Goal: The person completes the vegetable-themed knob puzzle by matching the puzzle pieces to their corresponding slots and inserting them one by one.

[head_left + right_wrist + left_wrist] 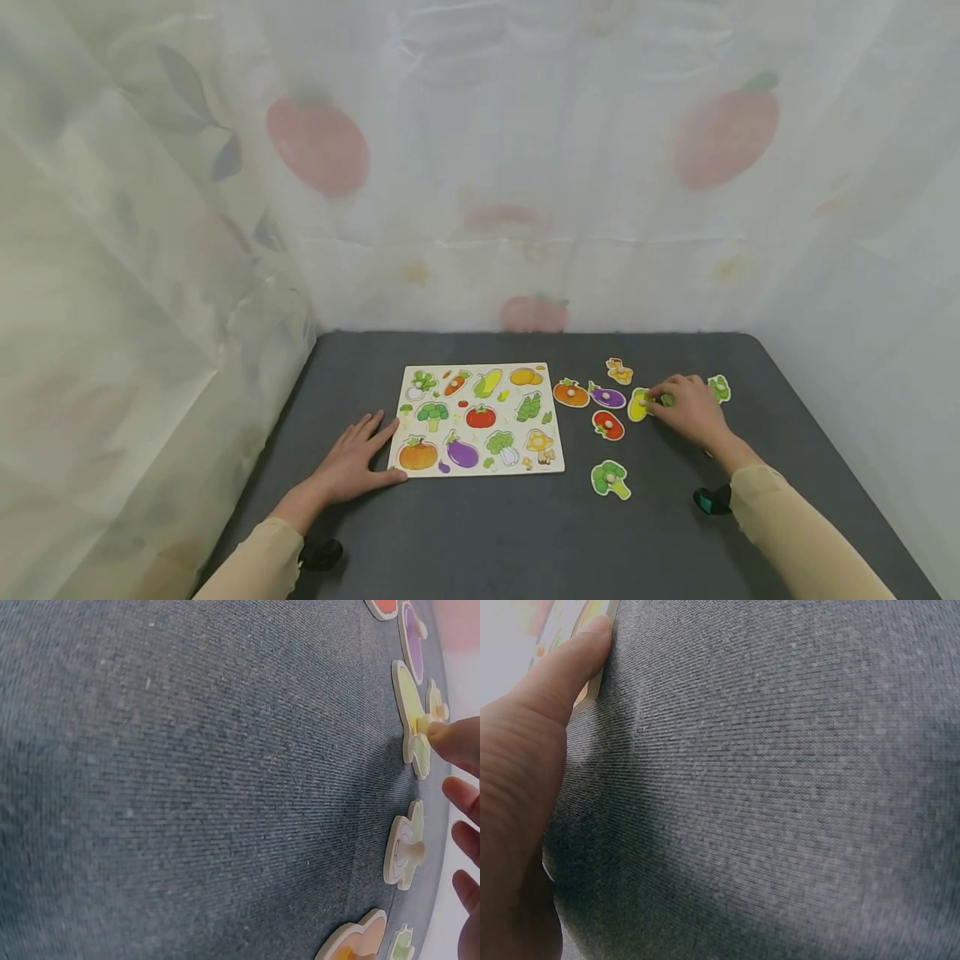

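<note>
The knob (424, 725) of the corn piece (637, 405) is pinched by the fingertips of the right hand (688, 408); whether the piece is lifted cannot be told. The left hand (351, 462) is spread wide, its thumb rested on the lower left corner of the board (508, 423) and its forefinger set at the left edge.

Just beside the corn, on the board's side, the eggplant piece (607, 396) and the tomato piece (608, 425) are laid on the dark table (510, 533). The pumpkin piece (572, 393) is placed between the board and the eggplant. Beyond them the mushroom piece (619, 372) is seen, and nearer the person the broccoli piece (611, 480). To the right of the right hand a green piece (719, 388) is partly hidden. Vegetables are printed across the board. Pale sleeves (787, 517) are worn on both arms, and the table is backed by a whitish curtain (525, 150) printed with red fruit.
</note>
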`<action>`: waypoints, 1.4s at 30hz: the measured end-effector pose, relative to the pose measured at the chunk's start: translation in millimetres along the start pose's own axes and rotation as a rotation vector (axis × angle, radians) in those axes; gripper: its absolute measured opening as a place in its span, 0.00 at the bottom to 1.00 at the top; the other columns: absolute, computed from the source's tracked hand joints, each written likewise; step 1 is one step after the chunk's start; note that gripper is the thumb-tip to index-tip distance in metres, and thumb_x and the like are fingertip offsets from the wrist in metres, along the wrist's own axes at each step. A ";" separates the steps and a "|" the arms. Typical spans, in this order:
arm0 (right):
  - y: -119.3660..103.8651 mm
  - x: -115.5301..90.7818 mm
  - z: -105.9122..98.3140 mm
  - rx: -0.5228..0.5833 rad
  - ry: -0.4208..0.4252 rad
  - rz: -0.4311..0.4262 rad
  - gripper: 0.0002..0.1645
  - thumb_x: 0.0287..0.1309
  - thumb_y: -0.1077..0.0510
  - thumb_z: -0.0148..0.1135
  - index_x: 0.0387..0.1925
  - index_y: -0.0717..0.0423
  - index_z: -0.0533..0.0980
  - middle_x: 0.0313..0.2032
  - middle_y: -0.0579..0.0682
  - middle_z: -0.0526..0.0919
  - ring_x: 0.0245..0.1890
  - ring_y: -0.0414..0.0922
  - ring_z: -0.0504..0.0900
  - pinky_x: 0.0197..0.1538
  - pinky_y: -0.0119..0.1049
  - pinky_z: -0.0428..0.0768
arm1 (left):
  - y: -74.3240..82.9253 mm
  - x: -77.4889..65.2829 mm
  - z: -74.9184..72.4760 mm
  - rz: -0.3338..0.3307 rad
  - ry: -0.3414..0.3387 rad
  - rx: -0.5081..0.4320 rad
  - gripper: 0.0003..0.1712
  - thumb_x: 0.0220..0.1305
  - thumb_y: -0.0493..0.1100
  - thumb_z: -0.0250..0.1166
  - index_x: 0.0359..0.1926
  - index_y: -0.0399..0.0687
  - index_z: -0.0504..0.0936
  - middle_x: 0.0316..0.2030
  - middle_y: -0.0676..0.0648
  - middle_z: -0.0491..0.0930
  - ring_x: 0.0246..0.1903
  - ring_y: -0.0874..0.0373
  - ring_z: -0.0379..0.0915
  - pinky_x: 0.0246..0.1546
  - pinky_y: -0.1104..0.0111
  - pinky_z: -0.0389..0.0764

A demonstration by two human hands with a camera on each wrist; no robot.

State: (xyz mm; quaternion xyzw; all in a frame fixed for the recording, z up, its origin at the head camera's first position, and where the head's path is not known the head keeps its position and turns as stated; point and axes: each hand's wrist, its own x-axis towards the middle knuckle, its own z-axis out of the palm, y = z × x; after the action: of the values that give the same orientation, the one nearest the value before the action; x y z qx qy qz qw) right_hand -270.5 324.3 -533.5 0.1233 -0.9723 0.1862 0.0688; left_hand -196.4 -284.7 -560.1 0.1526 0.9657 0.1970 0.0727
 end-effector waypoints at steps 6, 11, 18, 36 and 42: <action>0.9 0.7 2.6 -0.012 0.011 0.004 0.12 0.60 0.50 0.73 0.40 0.53 0.89 0.43 0.56 0.84 0.47 0.62 0.73 0.48 0.64 0.70 | -0.1 0.0 0.1 -0.002 0.003 0.006 0.62 0.55 0.79 0.65 0.81 0.52 0.58 0.79 0.36 0.50 0.77 0.33 0.41 0.74 0.37 0.44; -0.9 1.7 3.7 -0.017 0.019 -0.003 0.11 0.60 0.50 0.73 0.39 0.53 0.89 0.43 0.56 0.84 0.47 0.61 0.73 0.47 0.63 0.70 | 1.2 -0.7 0.1 0.008 0.013 -0.008 0.61 0.55 0.77 0.68 0.80 0.51 0.59 0.79 0.35 0.51 0.77 0.33 0.41 0.73 0.36 0.44; -2.2 4.9 5.9 -0.029 0.019 -0.029 0.09 0.59 0.52 0.74 0.38 0.52 0.89 0.41 0.55 0.84 0.45 0.60 0.73 0.44 0.59 0.69 | 2.8 -2.2 2.4 0.033 0.057 -0.023 0.60 0.55 0.75 0.69 0.80 0.49 0.61 0.77 0.33 0.53 0.76 0.32 0.43 0.72 0.35 0.45; -1.9 8.8 4.4 -0.065 -0.038 -0.057 0.07 0.60 0.53 0.73 0.38 0.50 0.89 0.42 0.56 0.83 0.47 0.61 0.72 0.48 0.64 0.70 | 1.3 -1.0 3.5 0.012 0.043 -0.014 0.62 0.54 0.78 0.66 0.80 0.50 0.60 0.78 0.35 0.51 0.77 0.34 0.42 0.73 0.37 0.43; -4.0 8.9 4.3 -0.064 -0.038 -0.068 0.07 0.60 0.54 0.73 0.38 0.51 0.89 0.42 0.56 0.83 0.46 0.60 0.73 0.47 0.62 0.70 | 3.6 -2.1 1.4 0.016 0.046 -0.012 0.61 0.54 0.76 0.68 0.80 0.49 0.61 0.78 0.34 0.52 0.76 0.32 0.43 0.72 0.36 0.45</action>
State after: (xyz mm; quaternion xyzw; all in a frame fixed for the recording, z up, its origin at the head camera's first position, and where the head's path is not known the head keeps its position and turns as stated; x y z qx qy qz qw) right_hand -278.4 317.2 -534.4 0.1575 -0.9742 0.1501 0.0607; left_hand -193.2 -281.7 -559.8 0.1552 0.9647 0.2070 0.0496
